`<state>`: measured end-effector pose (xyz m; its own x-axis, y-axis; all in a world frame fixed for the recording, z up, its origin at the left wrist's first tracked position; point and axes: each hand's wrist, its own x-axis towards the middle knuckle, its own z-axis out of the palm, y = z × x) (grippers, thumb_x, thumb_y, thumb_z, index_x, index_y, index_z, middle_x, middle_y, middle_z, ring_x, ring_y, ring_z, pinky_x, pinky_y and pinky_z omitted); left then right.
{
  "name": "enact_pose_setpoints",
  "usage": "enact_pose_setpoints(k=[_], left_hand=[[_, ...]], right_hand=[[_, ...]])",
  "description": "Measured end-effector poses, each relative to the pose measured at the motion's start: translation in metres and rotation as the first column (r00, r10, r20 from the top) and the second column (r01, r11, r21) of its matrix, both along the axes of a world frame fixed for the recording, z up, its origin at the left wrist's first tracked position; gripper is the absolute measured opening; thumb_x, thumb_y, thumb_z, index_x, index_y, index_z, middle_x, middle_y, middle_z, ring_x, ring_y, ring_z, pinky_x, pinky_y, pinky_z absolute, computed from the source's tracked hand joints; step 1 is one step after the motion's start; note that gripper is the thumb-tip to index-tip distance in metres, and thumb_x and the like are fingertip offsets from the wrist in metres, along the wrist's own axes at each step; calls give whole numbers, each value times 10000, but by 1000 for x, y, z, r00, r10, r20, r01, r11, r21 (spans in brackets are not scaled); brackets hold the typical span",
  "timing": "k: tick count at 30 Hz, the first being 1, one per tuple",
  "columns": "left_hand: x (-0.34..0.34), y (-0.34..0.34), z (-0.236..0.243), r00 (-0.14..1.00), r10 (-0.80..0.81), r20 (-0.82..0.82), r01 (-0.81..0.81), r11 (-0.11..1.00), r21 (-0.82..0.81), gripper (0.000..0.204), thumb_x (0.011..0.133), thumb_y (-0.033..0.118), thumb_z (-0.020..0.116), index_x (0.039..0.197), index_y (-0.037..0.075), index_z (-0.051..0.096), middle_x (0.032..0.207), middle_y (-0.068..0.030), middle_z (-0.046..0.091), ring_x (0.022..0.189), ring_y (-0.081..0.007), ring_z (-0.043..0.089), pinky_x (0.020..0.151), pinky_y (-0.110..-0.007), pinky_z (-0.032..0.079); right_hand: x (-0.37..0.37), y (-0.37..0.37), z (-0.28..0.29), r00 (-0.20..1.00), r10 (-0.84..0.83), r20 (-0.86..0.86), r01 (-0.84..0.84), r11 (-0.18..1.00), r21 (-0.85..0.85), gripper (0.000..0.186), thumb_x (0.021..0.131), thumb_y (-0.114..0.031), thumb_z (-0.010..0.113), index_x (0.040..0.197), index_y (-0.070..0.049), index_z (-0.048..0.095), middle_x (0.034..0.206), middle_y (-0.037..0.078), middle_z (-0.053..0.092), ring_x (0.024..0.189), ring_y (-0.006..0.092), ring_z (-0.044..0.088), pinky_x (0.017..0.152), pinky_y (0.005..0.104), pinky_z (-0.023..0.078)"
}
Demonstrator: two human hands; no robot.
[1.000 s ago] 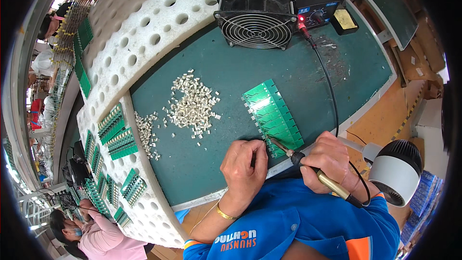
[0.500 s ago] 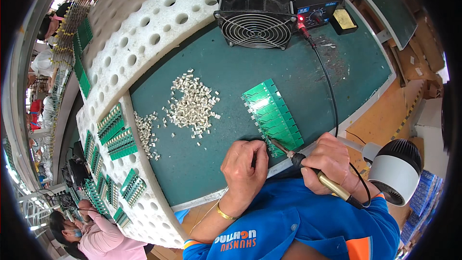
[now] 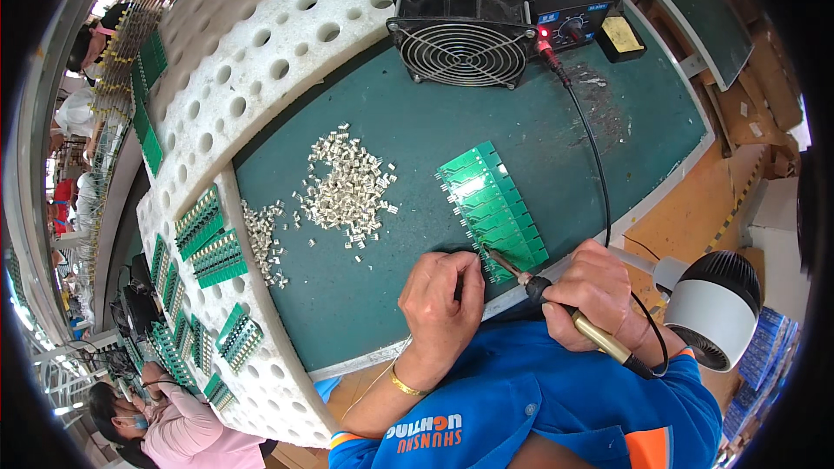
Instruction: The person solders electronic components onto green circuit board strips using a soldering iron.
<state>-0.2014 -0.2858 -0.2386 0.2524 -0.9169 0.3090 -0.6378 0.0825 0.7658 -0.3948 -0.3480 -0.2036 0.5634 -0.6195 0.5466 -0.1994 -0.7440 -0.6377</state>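
My right hand (image 3: 592, 288) is closed round the handle of a soldering iron (image 3: 604, 336). The iron's tip points left and rests at the near left edge of a green circuit board panel (image 3: 497, 208). Small metal pins line that left edge. Close by on the left, my left hand (image 3: 441, 297) has its fingers pinched together beside the iron's tip. A thin solder wire (image 3: 401, 353) trails from this hand past the wrist; its working end is hidden by the fingers. Farther left lies a heap of small pale connectors (image 3: 346, 187).
Behind the panel stand a black fan (image 3: 460, 52) and a soldering station (image 3: 569, 24), whose black cord (image 3: 591, 148) runs to the iron. A yellow sponge (image 3: 621, 35) sits beside it. White perforated foam (image 3: 261, 61) carries finished-looking boards (image 3: 217, 259) at left. A white lamp (image 3: 714, 313) is near my right arm.
Almost nothing differs. The iron's tip and both hands stay at the same edge of the panel, and a person at far left has shifted slightly.
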Motion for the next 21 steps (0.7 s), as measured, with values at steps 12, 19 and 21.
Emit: enact_pose_setpoints(k=[12, 19, 21], left_hand=[[2, 4, 2, 1000, -1, -11, 1, 1000, 4, 106, 818, -50, 739, 876, 19, 685, 778, -62, 612, 597, -95, 566, 517, -231, 443], [0, 8, 4, 996, 42, -82, -38, 998, 53, 106, 847, -29, 743, 900, 7, 658, 827, -72, 609, 609, -101, 564, 520, -228, 440], [1, 8, 4, 997, 4, -78, -2, 999, 32, 98, 858, -32, 730, 906, 5, 653, 842, -80, 604, 629, -111, 561, 528, -233, 440]], right_hand=[[-1, 0, 0, 999, -17, 30, 18, 1000, -14, 231, 643, -10, 728, 823, -55, 589, 589, 35, 539, 475, 212, 511, 513, 343, 375], [-2, 0, 1, 999, -17, 40, 17, 1000, 2, 253, 635, 8, 727, 834, -57, 585, 593, 36, 543, 479, 217, 512, 519, 347, 383], [-3, 1, 1, 999, -21, 43, 21, 1000, 6, 255, 633, 11, 727, 833, -56, 585, 593, 38, 544, 479, 219, 512, 521, 348, 386]])
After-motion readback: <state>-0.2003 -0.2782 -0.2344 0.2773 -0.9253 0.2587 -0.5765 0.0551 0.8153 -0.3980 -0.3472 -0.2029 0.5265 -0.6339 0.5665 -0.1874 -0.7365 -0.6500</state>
